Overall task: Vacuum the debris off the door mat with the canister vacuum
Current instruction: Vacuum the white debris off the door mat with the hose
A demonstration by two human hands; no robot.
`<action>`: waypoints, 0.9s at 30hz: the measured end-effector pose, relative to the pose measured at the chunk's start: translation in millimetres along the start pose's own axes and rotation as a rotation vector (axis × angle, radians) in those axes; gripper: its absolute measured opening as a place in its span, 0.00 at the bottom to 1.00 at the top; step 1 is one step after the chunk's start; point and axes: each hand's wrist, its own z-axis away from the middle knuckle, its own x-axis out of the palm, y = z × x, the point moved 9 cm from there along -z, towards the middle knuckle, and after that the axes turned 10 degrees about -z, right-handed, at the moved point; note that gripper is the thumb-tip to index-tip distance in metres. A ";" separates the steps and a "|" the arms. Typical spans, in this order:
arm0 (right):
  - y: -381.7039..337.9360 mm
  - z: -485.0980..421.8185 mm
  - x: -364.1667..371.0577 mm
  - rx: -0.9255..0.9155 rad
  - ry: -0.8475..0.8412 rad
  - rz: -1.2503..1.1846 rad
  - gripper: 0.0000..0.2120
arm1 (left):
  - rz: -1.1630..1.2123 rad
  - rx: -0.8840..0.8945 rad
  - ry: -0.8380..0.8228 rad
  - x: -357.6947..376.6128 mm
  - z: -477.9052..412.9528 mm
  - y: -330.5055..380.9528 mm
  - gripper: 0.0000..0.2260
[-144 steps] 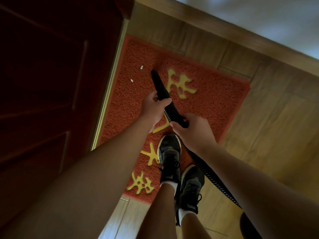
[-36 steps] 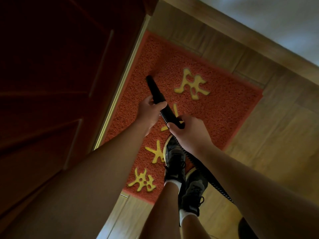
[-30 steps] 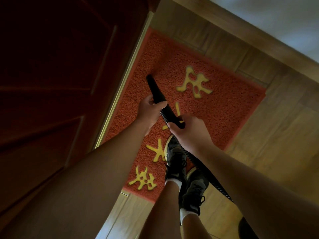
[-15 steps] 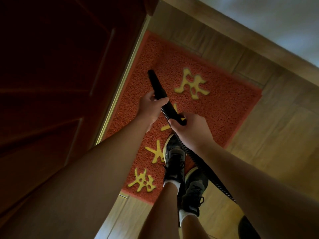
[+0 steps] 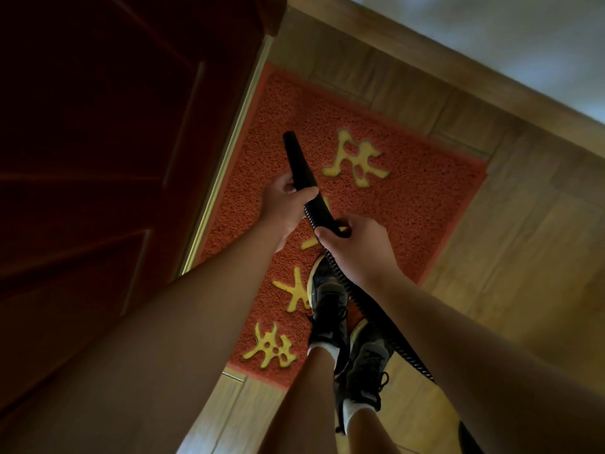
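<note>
**Both hands on the vacuum, tip aimed at the mat**

Head view: the left hand [image 5: 284,208] is wrapped round the black nozzle [image 5: 296,158], and the right hand [image 5: 357,247] clasps the ribbed hose [image 5: 376,329] just behind it. The tip points at the red door mat [image 5: 409,198] near the door [image 5: 98,158]; whether it touches the pile I cannot tell. Best to keep the tip low, sweep slow overlapping strips, and step the shoes [image 5: 327,309] off the near part. No debris shows. The mat's yellow characters [image 5: 357,162] are stylised and unreadable to me; no brand is legible
</note>
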 end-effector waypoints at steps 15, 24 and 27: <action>27.5 41.2 20.7 0.027 -0.066 -0.070 0.18 | -0.020 -0.050 0.040 -3.8 37.5 -42.4 0.12; 49.2 68.6 25.9 0.026 -0.100 -0.065 0.18 | 0.005 -0.116 0.083 3.5 67.2 -79.6 0.12; 59.3 81.4 29.1 0.022 -0.126 -0.078 0.17 | 0.007 -0.126 0.085 9.1 80.5 -91.7 0.12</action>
